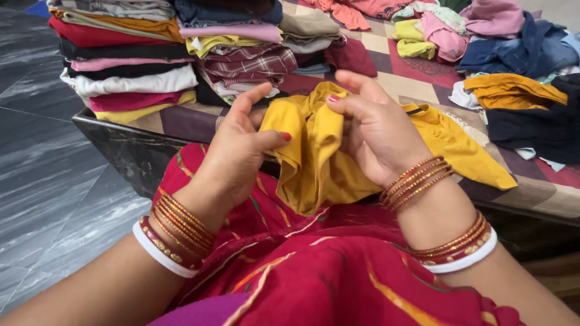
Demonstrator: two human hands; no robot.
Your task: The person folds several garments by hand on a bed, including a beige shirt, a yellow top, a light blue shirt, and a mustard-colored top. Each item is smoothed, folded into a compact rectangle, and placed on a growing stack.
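Note:
A mustard-yellow garment (314,157) hangs bunched between both hands, over my lap in red patterned cloth (314,265). My left hand (235,151) pinches its left edge between thumb and fingers. My right hand (374,130) grips the upper folds from the right; part of the garment trails onto the bed behind that hand. Both wrists wear red, gold and white bangles.
A bed (417,78) with a checked cover lies ahead. Two tall stacks of folded clothes (127,66) stand at its left end. Loose unfolded clothes (513,54) are heaped at the back right. Grey marble floor (42,157) runs along the left.

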